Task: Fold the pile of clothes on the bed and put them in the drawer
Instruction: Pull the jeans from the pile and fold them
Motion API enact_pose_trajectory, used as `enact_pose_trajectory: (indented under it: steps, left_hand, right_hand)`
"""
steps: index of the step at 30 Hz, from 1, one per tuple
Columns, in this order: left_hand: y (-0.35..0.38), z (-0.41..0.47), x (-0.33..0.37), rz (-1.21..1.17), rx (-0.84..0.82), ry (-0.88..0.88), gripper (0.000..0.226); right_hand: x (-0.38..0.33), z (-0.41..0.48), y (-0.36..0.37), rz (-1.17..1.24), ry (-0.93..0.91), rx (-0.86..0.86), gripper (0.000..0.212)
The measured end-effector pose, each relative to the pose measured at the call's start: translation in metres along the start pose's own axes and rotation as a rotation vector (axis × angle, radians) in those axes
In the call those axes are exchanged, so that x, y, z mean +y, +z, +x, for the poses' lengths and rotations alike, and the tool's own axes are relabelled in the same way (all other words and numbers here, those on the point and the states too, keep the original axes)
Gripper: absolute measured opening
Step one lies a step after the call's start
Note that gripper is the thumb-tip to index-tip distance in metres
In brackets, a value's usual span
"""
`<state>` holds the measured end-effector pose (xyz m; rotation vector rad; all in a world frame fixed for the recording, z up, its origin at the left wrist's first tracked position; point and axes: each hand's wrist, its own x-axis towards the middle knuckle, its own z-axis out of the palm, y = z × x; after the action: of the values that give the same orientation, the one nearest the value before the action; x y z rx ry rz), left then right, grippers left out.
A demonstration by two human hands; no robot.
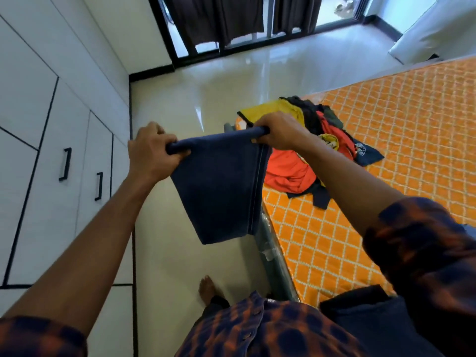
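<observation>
left hand [152, 150] fisted on navy garment [221, 186] top edge | right hand [279, 130] gripping other end | garment hangs over floor beside bed [386, 140] | clothes pile [309, 148] on bed | white drawers [51, 155] left

Navy garment [221, 184] hanging folded in mid-air, centre, top edge bunched, mixed pile of clothes [306, 148] heaped on orange bed [412, 130], right, white drawers [51, 155] shut, left

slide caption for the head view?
Both hands hold a navy garment beside the bed's clothes pile.
</observation>
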<state>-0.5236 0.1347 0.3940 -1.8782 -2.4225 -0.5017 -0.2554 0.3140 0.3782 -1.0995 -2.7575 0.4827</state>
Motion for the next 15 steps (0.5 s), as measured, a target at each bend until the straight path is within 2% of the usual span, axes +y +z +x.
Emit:
enact_pose_trajectory:
  steps: [3,7,9,13,15]
  left_hand:
    - [-0.018,0.038,0.039,-0.071,0.067,0.102,0.034]
    - [-0.033,0.066,0.115,-0.141,0.232,0.237,0.031]
    - [-0.032,0.067,0.148,-0.170,0.295,0.296,0.031]
    - [0.021,0.038,0.200,-0.294,0.189,0.414,0.027]
    - [0.070,0.006,0.224,-0.342,0.034,0.466,0.027]
  right_hand:
    - [0.023,0.005,-0.061,-0.024,0.038,0.133,0.014]
    - [0.064,-0.027,-0.134,-0.050,0.082,0.395,0.033]
    - [0.086,-0.054,-0.152,-0.055,0.068,0.504,0.033]
    - [0.142,-0.131,-0.132,-0.129,0.167,0.487,0.029]
    - [0.166,-0.181,-0.093,-0.067,0.280,0.436,0.029]
